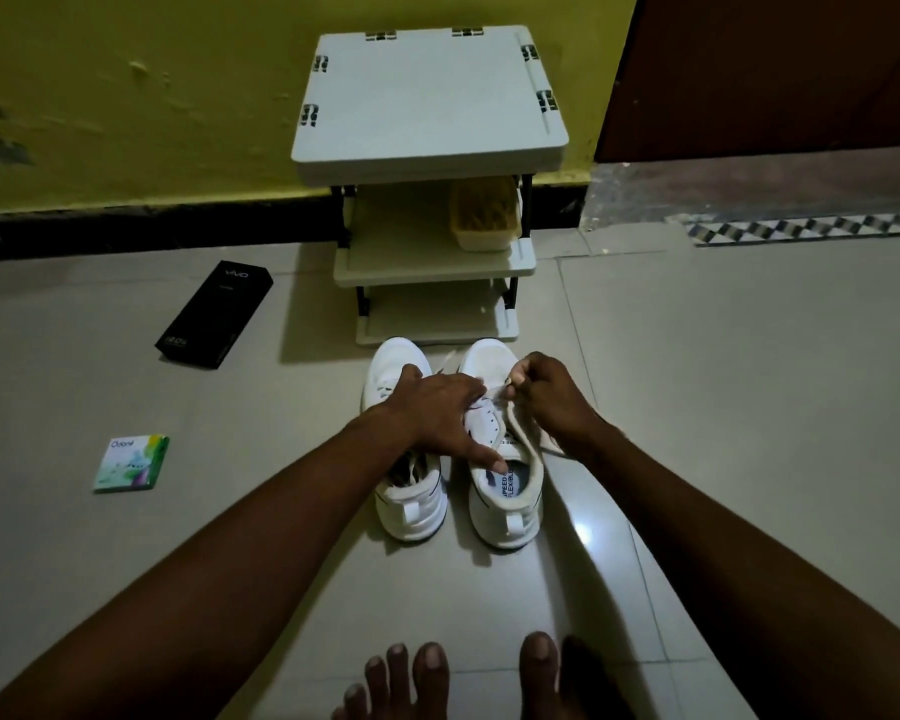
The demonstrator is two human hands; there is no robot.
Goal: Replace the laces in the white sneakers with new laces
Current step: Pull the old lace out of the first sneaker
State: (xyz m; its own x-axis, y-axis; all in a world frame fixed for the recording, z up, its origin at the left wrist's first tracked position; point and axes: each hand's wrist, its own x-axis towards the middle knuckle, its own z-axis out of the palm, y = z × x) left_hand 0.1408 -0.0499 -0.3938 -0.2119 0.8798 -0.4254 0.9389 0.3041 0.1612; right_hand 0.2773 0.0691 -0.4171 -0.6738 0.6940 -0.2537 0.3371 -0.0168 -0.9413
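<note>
White lace (494,396) pinched in the right hand (552,402): pull straight while the flat, spread left hand (432,413) pins the sneaker (481,504) beneath.

The pale grey tiled floor (723,407) carries a pair of white sneakers (507,511) standing side by side, heels toward the viewer, just in front of a white plastic three-tier rack (430,96) set against the yellow wall (152,96). Well to the left, a long black cardboard box (214,314) and, nearer, a small green-and-white carton (132,462) lie flat on the tiles. A cream rectangular tub (486,213) sits at the right end of the rack's middle shelf.
</note>
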